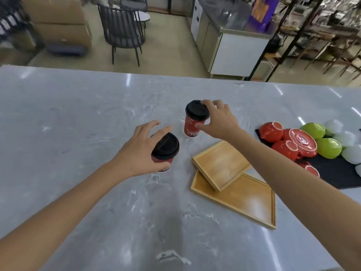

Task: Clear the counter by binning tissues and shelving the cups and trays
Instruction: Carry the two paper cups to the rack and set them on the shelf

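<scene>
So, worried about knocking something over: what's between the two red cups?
Nothing. In the head view, only bare counter separates the near cup from the far cup.

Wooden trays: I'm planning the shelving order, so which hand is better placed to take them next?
Right. The right hand reaches over the wooden trays; the left hand is farther away. Both hold cups.
</scene>
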